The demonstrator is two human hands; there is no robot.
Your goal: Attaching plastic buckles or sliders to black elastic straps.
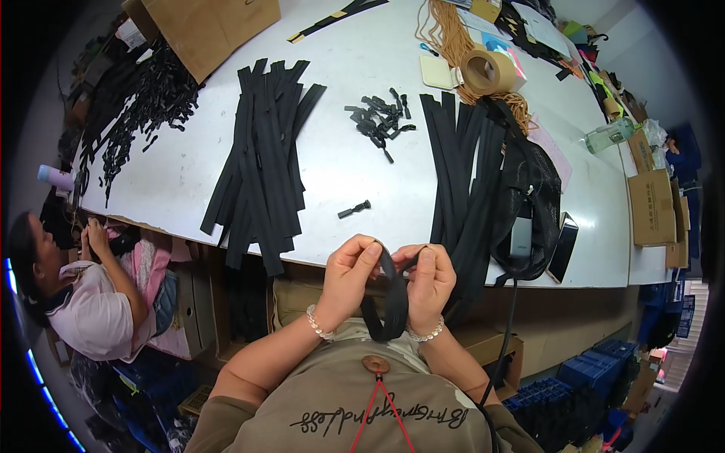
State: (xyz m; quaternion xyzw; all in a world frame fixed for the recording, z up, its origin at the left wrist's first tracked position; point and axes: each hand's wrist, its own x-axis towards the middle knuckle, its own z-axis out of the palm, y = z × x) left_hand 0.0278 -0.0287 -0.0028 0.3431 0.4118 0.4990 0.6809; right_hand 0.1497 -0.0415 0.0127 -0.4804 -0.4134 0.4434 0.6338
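A black zipper strip (389, 315) hangs in a loop between my hands, close to my chest at the table's front edge. My left hand (349, 273) pinches one end between thumb and fingers. The other end is in my right hand (429, 285), whose thumb presses on it. Just beyond my hands lies a single black zipper pull (353, 210), with a small heap of such pulls (381, 121) farther back. To the left is a bundle of flat black strips (264, 166); a second bundle of strips (453, 166) lies to the right.
Right of my hands are a black mesh bag (530, 177) and a phone (562, 248). Brown tape (487, 72), cord (447, 30) and a bottle (609, 134) stand farther back. A black tangled pile (155, 90) and carton (208, 30) lie left. A person (98, 294) sits left.
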